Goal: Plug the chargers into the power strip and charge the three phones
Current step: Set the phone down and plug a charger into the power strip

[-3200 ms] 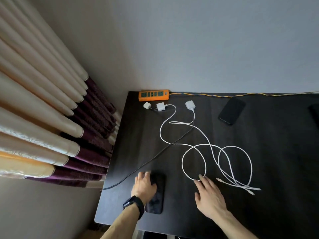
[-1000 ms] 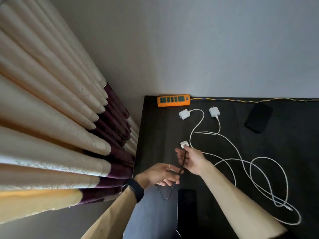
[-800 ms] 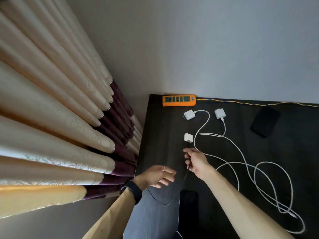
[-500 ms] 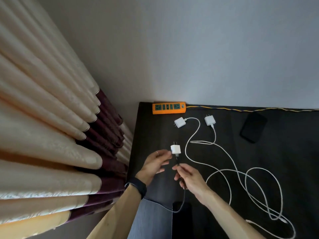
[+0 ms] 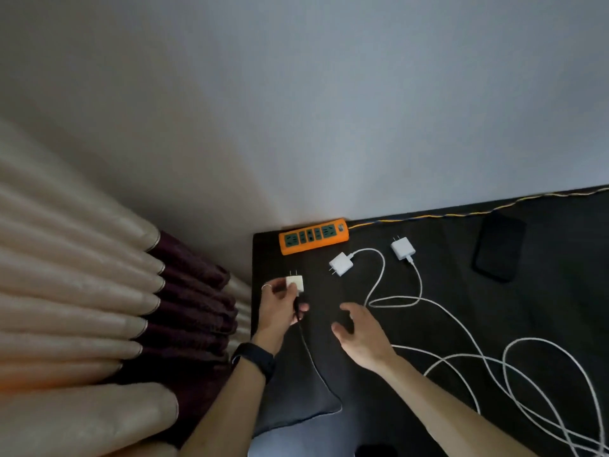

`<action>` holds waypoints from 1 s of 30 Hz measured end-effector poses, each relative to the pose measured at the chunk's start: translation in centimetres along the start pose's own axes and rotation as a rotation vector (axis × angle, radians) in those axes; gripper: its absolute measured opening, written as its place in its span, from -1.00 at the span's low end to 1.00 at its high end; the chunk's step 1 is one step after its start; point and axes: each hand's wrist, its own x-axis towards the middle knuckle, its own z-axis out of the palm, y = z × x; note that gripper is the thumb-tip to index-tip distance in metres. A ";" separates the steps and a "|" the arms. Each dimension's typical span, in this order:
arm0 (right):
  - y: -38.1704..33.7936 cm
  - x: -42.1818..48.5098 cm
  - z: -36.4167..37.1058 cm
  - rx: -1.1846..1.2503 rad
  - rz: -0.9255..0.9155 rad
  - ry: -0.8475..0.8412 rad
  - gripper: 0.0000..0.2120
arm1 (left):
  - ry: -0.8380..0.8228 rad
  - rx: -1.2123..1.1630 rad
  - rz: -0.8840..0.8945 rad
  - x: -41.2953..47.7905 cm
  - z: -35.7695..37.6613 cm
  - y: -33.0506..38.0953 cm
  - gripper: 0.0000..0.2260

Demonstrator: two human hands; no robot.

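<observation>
Your left hand (image 5: 280,305) pinches the small white charger (image 5: 295,284) by its body, short of the orange power strip (image 5: 313,236) (prongs up); light, rigid, trailing limp cable. Your right hand (image 5: 361,338) hovers released.

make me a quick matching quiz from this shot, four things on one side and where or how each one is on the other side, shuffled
Things:
1. orange power strip
2. small white charger
3. black phone
4. right hand

Places or states:
A. pinched in the left hand, prongs pointing away from the person
B. open, holding nothing
C. at the back left corner of the table, against the wall
D. lying flat toward the table's right side, near the braided cord

Pairs: 1-C, 2-A, 3-D, 4-B
</observation>
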 end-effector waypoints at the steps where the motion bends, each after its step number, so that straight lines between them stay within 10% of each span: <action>1: 0.2 1.3 -0.1 -0.079 -0.008 0.027 -0.46 | 0.014 0.063 0.039 1.0 -0.1 0.9 -0.79; 14: 8.2 6.5 -1.3 -0.698 -0.160 -0.035 -0.12 | -0.020 1.140 0.429 11.0 0.4 6.6 -0.64; 30: 9.1 6.6 -1.1 -0.681 -0.189 -0.025 -0.16 | 0.000 1.529 0.421 14.6 1.8 8.4 -0.75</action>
